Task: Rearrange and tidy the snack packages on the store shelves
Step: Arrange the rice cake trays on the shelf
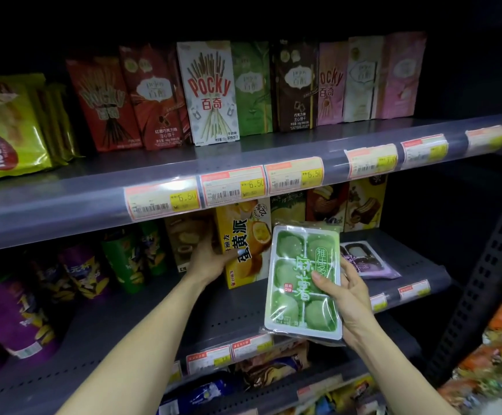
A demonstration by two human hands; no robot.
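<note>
My right hand [344, 292] grips a green mochi tray pack [297, 277] by its right edge, thumb on its front, holding it upright in front of the middle shelf. My left hand [210, 259] reaches onto the middle shelf and holds the left side of a yellow egg-yolk pie box [245, 235], thumb across its front. A brown pie box [183, 235] stands just left of it, partly behind my hand. A purple mochi pack [366, 260] lies flat on the shelf to the right.
Pocky boxes [210, 91] line the upper shelf, with yellow wafer packs [7, 127] at its left. Green and purple snack cups [123, 259] and purple bags [13, 316] fill the middle shelf's left. Cake boxes [360, 202] stand at back right. More snacks sit below and at far right.
</note>
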